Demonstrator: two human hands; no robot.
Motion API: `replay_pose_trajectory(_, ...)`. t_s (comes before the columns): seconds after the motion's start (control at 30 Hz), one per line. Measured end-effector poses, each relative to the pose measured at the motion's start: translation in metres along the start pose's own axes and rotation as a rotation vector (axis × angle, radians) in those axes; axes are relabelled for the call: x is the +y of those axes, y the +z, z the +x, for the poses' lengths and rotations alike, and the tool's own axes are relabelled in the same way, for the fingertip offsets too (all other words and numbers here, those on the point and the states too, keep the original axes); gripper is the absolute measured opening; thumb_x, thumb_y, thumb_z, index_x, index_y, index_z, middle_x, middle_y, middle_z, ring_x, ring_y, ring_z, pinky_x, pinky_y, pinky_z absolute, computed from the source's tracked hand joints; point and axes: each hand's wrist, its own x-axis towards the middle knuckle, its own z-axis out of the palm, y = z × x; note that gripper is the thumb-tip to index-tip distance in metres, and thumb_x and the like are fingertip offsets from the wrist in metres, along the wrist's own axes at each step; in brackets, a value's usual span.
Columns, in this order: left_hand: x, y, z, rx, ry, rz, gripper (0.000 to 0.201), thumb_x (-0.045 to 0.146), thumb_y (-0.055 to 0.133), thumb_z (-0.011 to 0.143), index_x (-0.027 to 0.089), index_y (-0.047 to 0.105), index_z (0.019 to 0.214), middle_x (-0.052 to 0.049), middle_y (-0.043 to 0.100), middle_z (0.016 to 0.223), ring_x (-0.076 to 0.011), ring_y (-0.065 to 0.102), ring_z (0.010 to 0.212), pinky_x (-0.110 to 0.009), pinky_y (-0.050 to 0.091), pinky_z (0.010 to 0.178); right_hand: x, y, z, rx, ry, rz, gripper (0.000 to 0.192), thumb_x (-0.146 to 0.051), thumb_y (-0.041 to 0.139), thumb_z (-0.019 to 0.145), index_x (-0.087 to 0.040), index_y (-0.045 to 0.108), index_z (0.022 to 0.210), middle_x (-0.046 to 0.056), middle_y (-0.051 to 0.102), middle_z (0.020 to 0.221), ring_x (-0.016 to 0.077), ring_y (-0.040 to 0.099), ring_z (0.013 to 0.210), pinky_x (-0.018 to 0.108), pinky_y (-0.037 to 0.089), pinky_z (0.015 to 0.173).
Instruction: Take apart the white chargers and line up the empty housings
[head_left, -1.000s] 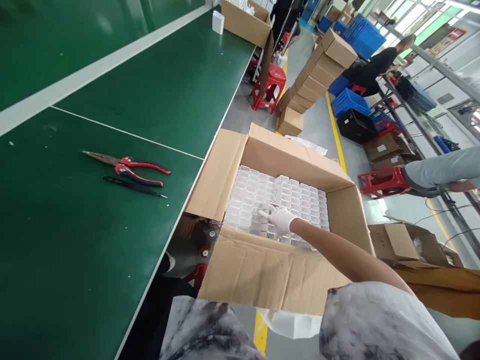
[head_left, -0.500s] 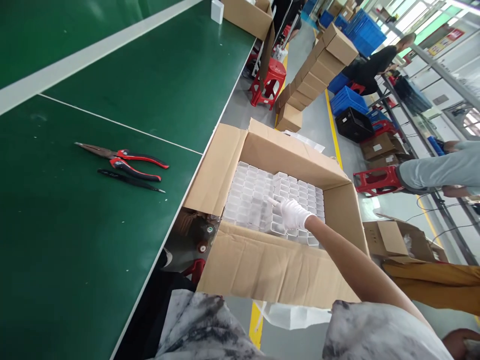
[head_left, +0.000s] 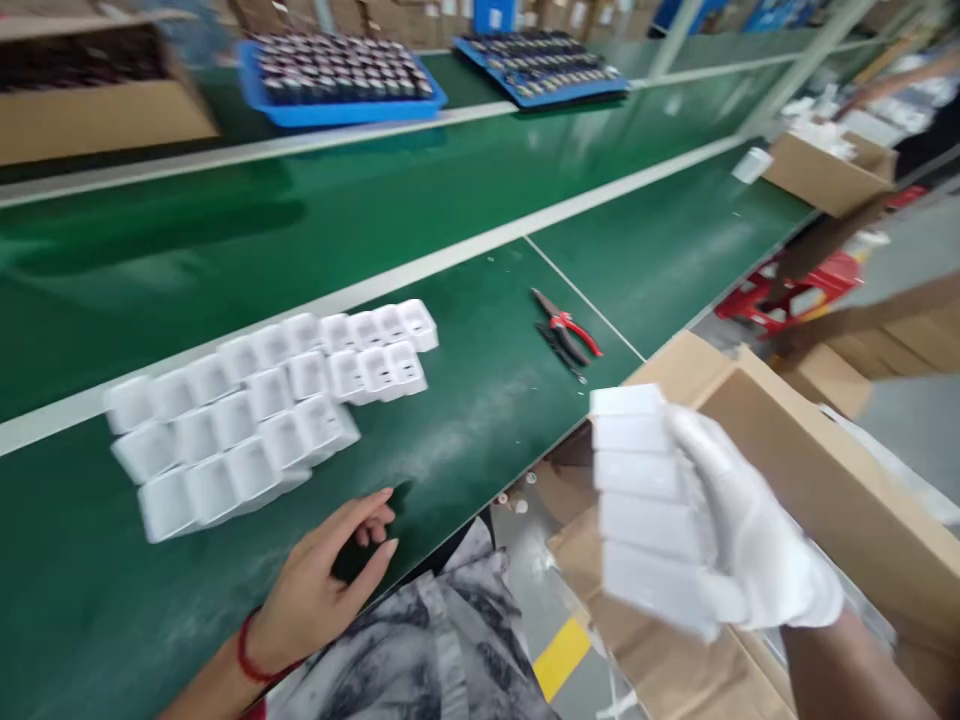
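R hand: gloved, clasps stack of white boxes, long axis approx. upright.
L hand: bare, fingers loosely spread on bench.
Box rows: left of R hand, nearer L hand.

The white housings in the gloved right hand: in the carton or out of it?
Out. The gloved right hand holds a stacked row of white housings in the air above the carton's edge, beside the green table.
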Motion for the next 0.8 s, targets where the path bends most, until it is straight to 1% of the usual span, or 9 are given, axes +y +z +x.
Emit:
replay_pose_trajectory(0.1, -0.001, -0.018, -0.017, 0.171, -0.156, 0.041, 0.04, 0.024, 0.054, 0.094, 0.023, 0.046, 0.133, -0.007, 0.064, 0.105, -0.0153, 0.065, 0.084, -0.026, 0.058, 0.074, -0.06, 0.075, 0.058, -0.504, -0.562, 0.118, 0.108, -0.041, 0.07, 0.058, -0.03, 0.019, 0.153, 0.013, 0.04, 0.144, 0.0362, 0.048, 0.128, 0.052, 0.044, 0.102)
replay_pose_trajectory(0.17, 0.0, -0.029, -0.031, 0.244, -0.244, 0.083, 0.041, 0.025, 0.056, 0.093, 0.023, 0.046, 0.133, -0.01, 0.06, 0.116, -0.0165, 0.064, 0.091, -0.028, 0.058, 0.079, -0.096, 0.123, 0.086, -0.742, -0.788, 0.069, 0.113, -0.031, 0.073, 0.055, -0.021, 0.018, 0.153, 0.018, 0.037, 0.144, 0.0369, 0.047, 0.126, 0.052, 0.046, 0.098)
replay_pose_trajectory(0.27, 0.0, -0.038, -0.05, 0.273, -0.298, 0.147, 0.041, 0.026, 0.055, 0.094, 0.022, 0.046, 0.133, -0.011, 0.055, 0.124, -0.0187, 0.064, 0.101, -0.03, 0.058, 0.085, -0.131, 0.175, 0.109, -0.96, -0.946, -0.075, 0.111, -0.034, 0.08, 0.054, -0.012, 0.029, 0.15, 0.024, 0.036, 0.147, 0.0391, 0.042, 0.13, 0.053, 0.044, 0.101)
replay_pose_trajectory(0.33, -0.003, -0.038, -0.057, 0.252, -0.29, 0.183, 0.04, 0.027, 0.054, 0.095, 0.02, 0.046, 0.133, -0.012, 0.055, 0.126, -0.021, 0.062, 0.109, -0.031, 0.057, 0.09, -0.141, 0.192, 0.117, -1.027, -0.997, -0.136, 0.102, -0.029, 0.081, 0.057, -0.012, 0.037, 0.147, 0.022, 0.036, 0.151, 0.0376, 0.037, 0.137, 0.051, 0.039, 0.108)
replay_pose_trajectory(0.43, -0.008, -0.036, -0.059, 0.2, -0.256, 0.229, 0.039, 0.029, 0.053, 0.095, 0.017, 0.047, 0.132, -0.013, 0.058, 0.125, -0.0241, 0.061, 0.114, -0.036, 0.056, 0.095, -0.142, 0.191, 0.122, -0.992, -1.014, -0.188, 0.087, -0.011, 0.073, 0.064, -0.02, 0.041, 0.145, 0.01, 0.033, 0.158, 0.0321, 0.023, 0.147, 0.049, 0.032, 0.117)
replay_pose_trajectory(0.53, -0.012, -0.04, -0.053, 0.158, -0.184, 0.239, 0.036, 0.029, 0.053, 0.095, 0.017, 0.049, 0.129, -0.012, 0.063, 0.12, -0.024, 0.064, 0.109, -0.037, 0.056, 0.093, -0.126, 0.166, 0.119, -0.832, -0.926, -0.132, 0.09, -0.003, 0.065, 0.076, -0.033, 0.026, 0.152, 0.006, 0.024, 0.162, 0.0286, 0.022, 0.149, 0.052, 0.035, 0.116)
replay_pose_trajectory(0.63, -0.015, -0.048, -0.044, 0.16, -0.125, 0.246, 0.034, 0.03, 0.052, 0.095, 0.017, 0.05, 0.126, -0.011, 0.066, 0.113, -0.0228, 0.067, 0.101, -0.035, 0.058, 0.085, -0.098, 0.135, 0.101, -0.539, -0.618, -0.037, 0.085, -0.016, 0.064, 0.087, -0.035, 0.017, 0.154, 0.009, 0.044, 0.152, 0.0248, 0.051, 0.132, 0.048, 0.046, 0.109)
replay_pose_trajectory(0.7, -0.017, -0.054, -0.036, 0.116, -0.117, 0.278, 0.036, 0.032, 0.052, 0.096, 0.017, 0.048, 0.128, -0.009, 0.068, 0.103, -0.0226, 0.069, 0.09, -0.034, 0.059, 0.073, -0.082, 0.122, 0.077, -0.307, -0.309, -0.015, 0.075, -0.031, 0.066, 0.088, -0.031, 0.027, 0.152, 0.008, 0.065, 0.126, 0.0215, 0.068, 0.104, 0.041, 0.056, 0.096)
replay_pose_trajectory(0.8, -0.019, -0.056, -0.025, -0.018, -0.157, 0.325, 0.045, 0.039, 0.054, 0.095, 0.016, 0.044, 0.132, -0.006, 0.069, 0.092, -0.0241, 0.07, 0.078, -0.036, 0.057, 0.061, -0.071, 0.124, 0.032, -0.269, -0.016, 0.016, 0.069, -0.048, 0.063, 0.088, -0.028, 0.037, 0.148, 0.002, 0.072, 0.09, 0.0162, 0.07, 0.072, 0.03, 0.062, 0.074)
